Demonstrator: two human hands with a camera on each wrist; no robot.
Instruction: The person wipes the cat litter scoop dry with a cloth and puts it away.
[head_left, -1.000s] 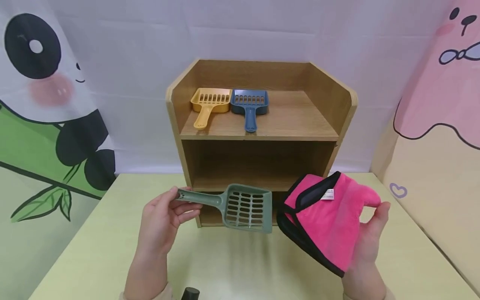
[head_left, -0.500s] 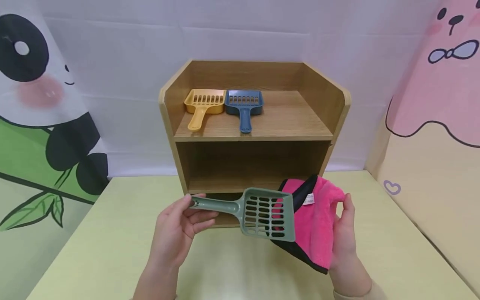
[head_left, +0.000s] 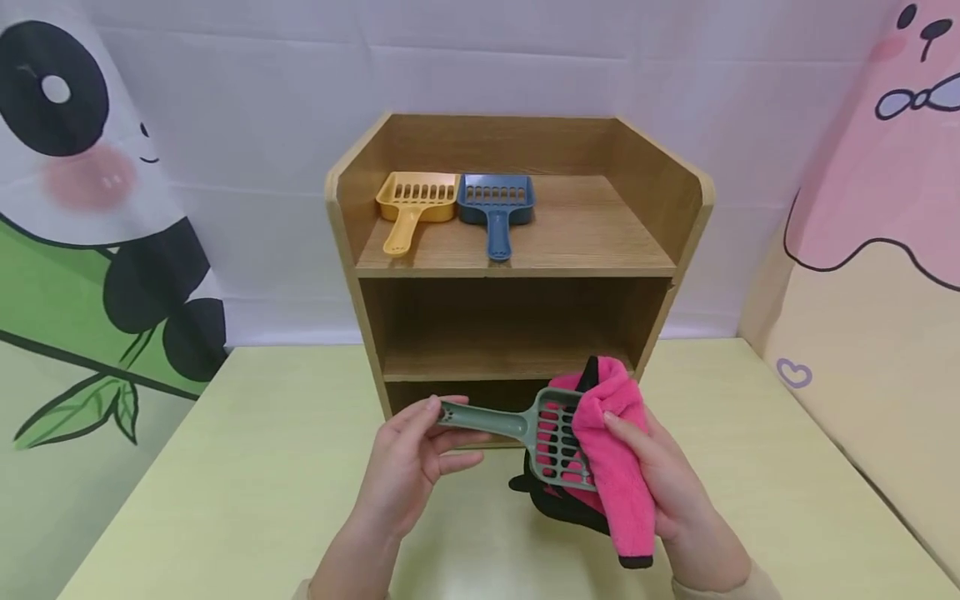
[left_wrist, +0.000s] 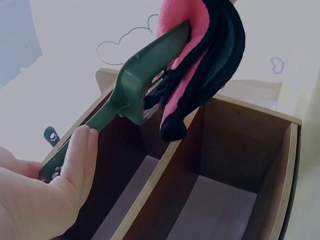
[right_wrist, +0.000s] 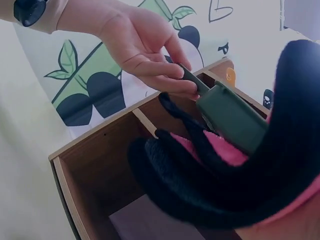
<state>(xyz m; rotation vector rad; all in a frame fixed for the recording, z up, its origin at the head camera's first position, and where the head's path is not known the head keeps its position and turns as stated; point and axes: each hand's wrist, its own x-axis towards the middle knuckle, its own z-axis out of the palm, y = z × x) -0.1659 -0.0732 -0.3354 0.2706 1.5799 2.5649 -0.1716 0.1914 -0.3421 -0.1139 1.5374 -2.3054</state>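
Note:
A green slotted litter scoop (head_left: 551,433) is held level above the table, its handle to the left. My left hand (head_left: 408,462) pinches the handle's end between thumb and fingers. A pink cloth with black edging (head_left: 615,450) wraps over the scoop's front edge and also lies behind its slots. My right hand (head_left: 671,471) grips the cloth around that edge, thumb on the near side. In the left wrist view the scoop (left_wrist: 145,70) is seen from its side, the cloth (left_wrist: 210,60) folded about its far end. Most right-hand fingers are hidden behind the cloth.
A wooden shelf unit (head_left: 517,273) stands behind the hands. On its top level sit a yellow scoop (head_left: 417,200) and a blue scoop (head_left: 497,200) side by side, handles forward. Pale yellow table (head_left: 247,467) surrounds the unit, with a printed curtain (head_left: 262,167) behind.
The scoop and cloth have come together: the left hand moved right and the right hand moved left. The cloth, earlier spread out beside the scoop, is now folded over its front edge.

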